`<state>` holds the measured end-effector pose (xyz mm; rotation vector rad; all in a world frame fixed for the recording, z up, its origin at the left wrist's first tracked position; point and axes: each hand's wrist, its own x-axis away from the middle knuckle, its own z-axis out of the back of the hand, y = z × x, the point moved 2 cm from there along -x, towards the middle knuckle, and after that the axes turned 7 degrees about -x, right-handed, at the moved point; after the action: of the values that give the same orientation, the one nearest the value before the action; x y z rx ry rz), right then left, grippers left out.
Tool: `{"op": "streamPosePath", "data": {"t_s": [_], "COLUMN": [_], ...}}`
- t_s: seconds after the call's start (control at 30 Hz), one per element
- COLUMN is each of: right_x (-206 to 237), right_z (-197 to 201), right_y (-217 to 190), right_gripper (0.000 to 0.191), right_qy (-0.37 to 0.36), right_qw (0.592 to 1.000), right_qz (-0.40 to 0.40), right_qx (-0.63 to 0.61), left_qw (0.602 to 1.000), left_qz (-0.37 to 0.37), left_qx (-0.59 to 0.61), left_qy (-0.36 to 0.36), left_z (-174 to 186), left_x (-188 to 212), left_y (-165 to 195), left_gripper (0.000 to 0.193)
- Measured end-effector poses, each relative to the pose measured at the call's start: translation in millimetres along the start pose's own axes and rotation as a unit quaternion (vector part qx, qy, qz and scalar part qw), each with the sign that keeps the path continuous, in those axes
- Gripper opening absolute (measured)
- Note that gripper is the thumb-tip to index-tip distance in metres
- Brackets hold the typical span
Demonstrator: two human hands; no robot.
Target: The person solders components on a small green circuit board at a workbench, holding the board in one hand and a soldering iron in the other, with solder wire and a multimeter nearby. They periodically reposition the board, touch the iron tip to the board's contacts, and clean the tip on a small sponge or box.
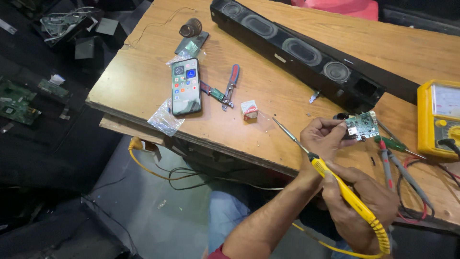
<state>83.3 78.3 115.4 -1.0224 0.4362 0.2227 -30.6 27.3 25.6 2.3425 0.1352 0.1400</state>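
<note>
While the left hand grips a circuit board, the right hand clasps a soldering iron.

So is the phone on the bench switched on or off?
On. The phone lies flat and face up on the wooden bench, its screen lit with rows of app icons.

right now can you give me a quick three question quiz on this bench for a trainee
1. True or false: the left hand holds the small green circuit board.
2. What does the right hand grip?
A. red-handled pliers
B. yellow-handled soldering iron
C. black-framed smartphone
3. Which object lies on the wooden table between the smartphone and the long black speaker bar?

Key: 1 true. 2 B. 3 the red-handled pliers.
</note>
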Motion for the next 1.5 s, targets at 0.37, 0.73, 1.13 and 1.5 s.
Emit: {"op": "streamPosePath", "data": {"t_s": [0.37,0.73,1.13,1.5], "right_x": [1,-2,-1,46], "right_z": [-11,-13,-10,66], "right_y": [-8,-6,-3,7], "right_gripper": [0.019,0.019,0.019,0.023], "right_qy": [-0.013,-0.015,-0.014,0.157], "right_qw": [1.000,1.000,1.000,0.986], "right_qz": [0.008,0.024,0.025,0.024], "right_qx": [0.018,0.010,0.008,0.046], "left_qw": [1.000,1.000,1.000,1.000], "left_qz": [-0.002,0.005,0.003,0.023], "left_qx": [0.011,0.022,0.011,0.001], "left_qy": [0.003,-0.006,0.005,-0.001], "left_z": [1,1,0,2], "left_x": [3,1,-3,-7], "left_y": [16,17,7,4], "left_gripper": [0.010,0.010,0.009,0.008]}}
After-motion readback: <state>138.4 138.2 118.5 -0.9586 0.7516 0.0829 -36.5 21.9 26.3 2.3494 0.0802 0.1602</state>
